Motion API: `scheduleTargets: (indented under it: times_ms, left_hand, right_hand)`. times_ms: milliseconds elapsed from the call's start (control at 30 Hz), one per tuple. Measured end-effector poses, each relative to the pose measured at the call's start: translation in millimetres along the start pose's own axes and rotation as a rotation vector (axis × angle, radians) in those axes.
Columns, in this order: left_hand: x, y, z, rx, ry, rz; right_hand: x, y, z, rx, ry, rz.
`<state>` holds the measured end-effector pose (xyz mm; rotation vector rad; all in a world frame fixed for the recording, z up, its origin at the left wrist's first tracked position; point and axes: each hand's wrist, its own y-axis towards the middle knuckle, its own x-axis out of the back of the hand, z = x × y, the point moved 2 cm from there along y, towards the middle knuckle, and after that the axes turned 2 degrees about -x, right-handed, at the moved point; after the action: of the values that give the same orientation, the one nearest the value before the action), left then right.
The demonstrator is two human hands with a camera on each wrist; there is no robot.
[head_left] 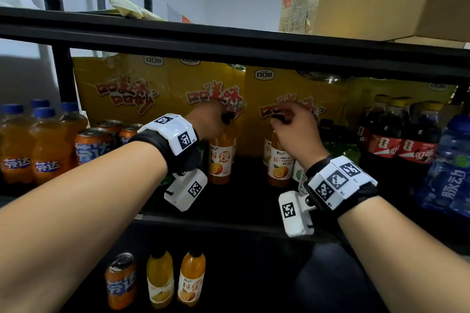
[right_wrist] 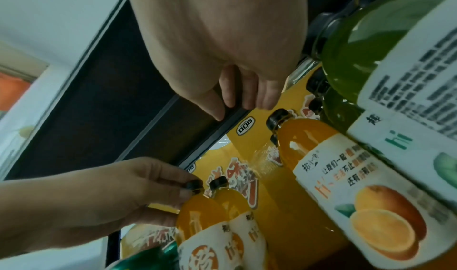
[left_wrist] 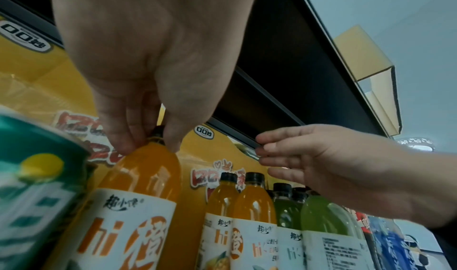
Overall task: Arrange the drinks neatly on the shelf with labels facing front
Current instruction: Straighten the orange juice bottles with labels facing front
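Two orange juice bottles with black caps and white "hi" labels stand on the middle shelf (head_left: pixel 241 213). My left hand (head_left: pixel 225 118) (left_wrist: pixel 150 145) pinches the left orange bottle (head_left: pixel 220 160) (left_wrist: pixel 138 196) (right_wrist: pixel 197 215) at its cap and neck; its label faces me. My right hand (head_left: pixel 282 119) (right_wrist: pixel 245 104) hovers just above the cap of the right orange bottle (head_left: pixel 279 165) (right_wrist: pixel 346 176), fingers relaxed and holding nothing. Another orange bottle stands behind each. Green juice bottles (left_wrist: pixel 326 215) (right_wrist: pixel 371 39) stand right of the right orange bottle, one showing its printed back.
Yellow snack bags (head_left: pixel 152 89) line the back. Fanta bottles (head_left: pixel 17 147) and cans (head_left: pixel 94 145) fill the left, cola bottles (head_left: pixel 396 134) and a blue bottle (head_left: pixel 447 168) the right. The upper shelf beam (head_left: pixel 229 43) hangs close overhead. A can (head_left: pixel 119 284) and two orange bottles stand below.
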<state>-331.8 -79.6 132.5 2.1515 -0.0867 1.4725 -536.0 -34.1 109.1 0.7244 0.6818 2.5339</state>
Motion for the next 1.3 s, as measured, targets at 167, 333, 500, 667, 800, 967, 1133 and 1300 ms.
scheduleTargets:
  times_ms: [167, 333, 500, 667, 800, 967, 1133, 1300]
  left_hand:
    - [-2, 0, 1, 0.016, -0.005, -0.016]
    - [-3, -4, -1, -0.006, -0.006, -0.028]
    - [-2, -20, -21, -0.211, -0.235, -0.404]
    - [-46, -51, -43, -0.211, -0.593, -0.337]
    - [-89, -72, -35, -0.064, -0.804, -0.014]
    - [-104, -88, -24, -0.016, -1.003, 0.131]
    - [-110, -95, -21, 0.014, -1.248, -0.005]
    - [-113, -94, -18, -0.022, -1.259, 0.029]
  right_hand:
    - [-6, 14, -3, -0.061, -0.213, 0.103]
    - [-9, 17, -11, -0.119, -0.320, 0.168]
    - [-11, 4, -6, 0.049, -0.292, 0.124]
    - [-2, -10, 1, 0.006, -0.022, 0.084]
    - [3, -17, 9, -0.067, 0.198, 0.100]
    - [-1, -31, 10, -0.085, 0.429, 0.060]
    - [-33, -63, -19, -0.173, 0.471, 0.122]
    - [-56, -86, -54, -0.249, 0.562, 0.137]
